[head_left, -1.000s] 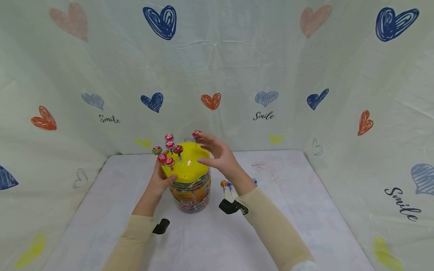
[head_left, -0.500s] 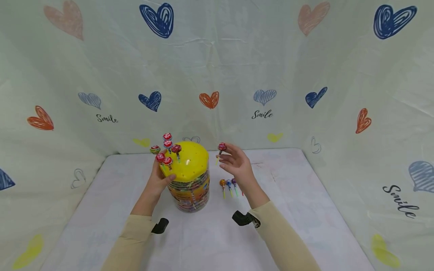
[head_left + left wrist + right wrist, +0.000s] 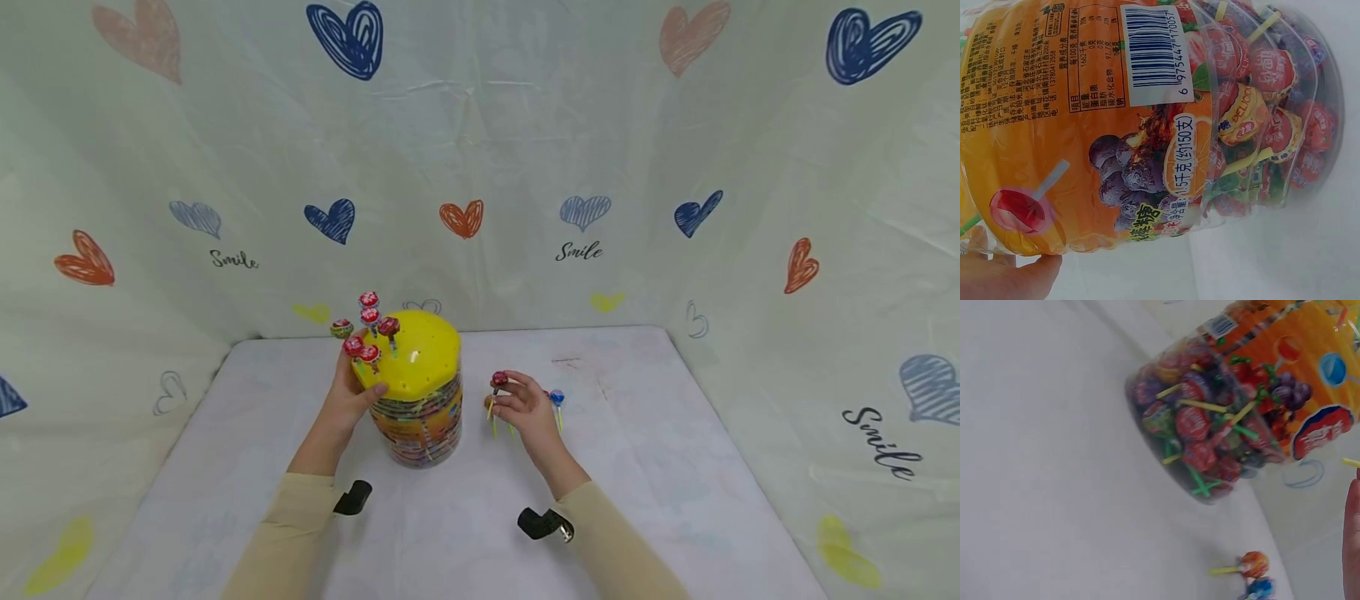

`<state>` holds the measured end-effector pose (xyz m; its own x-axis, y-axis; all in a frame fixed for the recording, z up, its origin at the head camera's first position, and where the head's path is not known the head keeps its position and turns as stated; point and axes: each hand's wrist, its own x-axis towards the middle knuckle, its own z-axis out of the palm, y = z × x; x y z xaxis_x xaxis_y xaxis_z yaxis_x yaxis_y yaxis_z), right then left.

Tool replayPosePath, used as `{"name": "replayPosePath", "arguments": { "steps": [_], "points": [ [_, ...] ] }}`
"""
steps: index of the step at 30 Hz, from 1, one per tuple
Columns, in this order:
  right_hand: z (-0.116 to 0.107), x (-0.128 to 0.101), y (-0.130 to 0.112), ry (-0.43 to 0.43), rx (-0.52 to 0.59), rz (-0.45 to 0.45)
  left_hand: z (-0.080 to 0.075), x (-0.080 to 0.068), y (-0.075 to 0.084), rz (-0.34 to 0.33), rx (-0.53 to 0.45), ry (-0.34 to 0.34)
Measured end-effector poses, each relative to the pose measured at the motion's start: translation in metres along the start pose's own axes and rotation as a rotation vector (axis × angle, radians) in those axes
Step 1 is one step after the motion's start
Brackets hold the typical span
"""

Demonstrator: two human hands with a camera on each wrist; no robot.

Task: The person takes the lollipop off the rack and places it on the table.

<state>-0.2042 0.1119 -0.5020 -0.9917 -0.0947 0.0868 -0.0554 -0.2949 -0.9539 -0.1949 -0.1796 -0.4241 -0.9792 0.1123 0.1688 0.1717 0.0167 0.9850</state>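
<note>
The right hand (image 3: 525, 408) pinches a red lollipop (image 3: 498, 380) by its stick, fingers curled round it, low over the table (image 3: 675, 467) just right of the jar (image 3: 420, 421). The left hand (image 3: 347, 400) clasps the jar's far-left side at the edge of the yellow lid (image 3: 416, 357), thumb laid across the lid's front rim.

From the head view the jar is a squat tub with a domed lid. The left wrist view shows what that hides: the orange label (image 3: 1085, 144) with its barcode, printed grapes and a lollipop drawing, the wrapped sweets packed behind the clear wall, and a fingertip (image 3: 1010, 278) under the label's lower edge. The right wrist view shows the jar's base crammed with red and purple wrappers and yellow and green sticks, plus an orange lollipop (image 3: 1250, 564) and a blue one (image 3: 1261, 587) lying on the table beside the jar; there the held one cannot be made out.

A second ago the right hand was up at the lid's back rim with that red lollipop; half a second ago it was in mid-air right of the jar; now it is down beside the loose ones. The left hand has not shifted. Six lollipops (image 3: 369, 329) stand upright in the lid's left side, and a blue lollipop (image 3: 557, 398) lies just right of the right hand.
</note>
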Motion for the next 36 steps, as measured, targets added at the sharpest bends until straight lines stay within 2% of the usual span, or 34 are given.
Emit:
{"name": "replayPosePath", "arguments": {
  "steps": [6, 9, 15, 26, 36],
  "points": [
    [-0.004, -0.003, 0.026, 0.057, -0.042, 0.104, -0.001, 0.001, 0.001, 0.011, 0.009, -0.001],
    [-0.007, -0.004, 0.034, 0.041, -0.083, 0.131, -0.002, 0.001, 0.002, 0.007, 0.011, -0.002],
    [-0.015, -0.006, 0.050, -0.045, -0.223, 0.148, -0.003, 0.003, 0.003, 0.007, 0.011, -0.001],
    [-0.023, -0.014, 0.049, -0.108, -0.488, 0.183, -0.004, 0.003, 0.003, 0.001, 0.002, 0.003],
    [-0.029, -0.024, 0.051, -0.174, -0.570, 0.162, 0.000, -0.002, -0.001, 0.008, -0.026, 0.003]
  ]
}}
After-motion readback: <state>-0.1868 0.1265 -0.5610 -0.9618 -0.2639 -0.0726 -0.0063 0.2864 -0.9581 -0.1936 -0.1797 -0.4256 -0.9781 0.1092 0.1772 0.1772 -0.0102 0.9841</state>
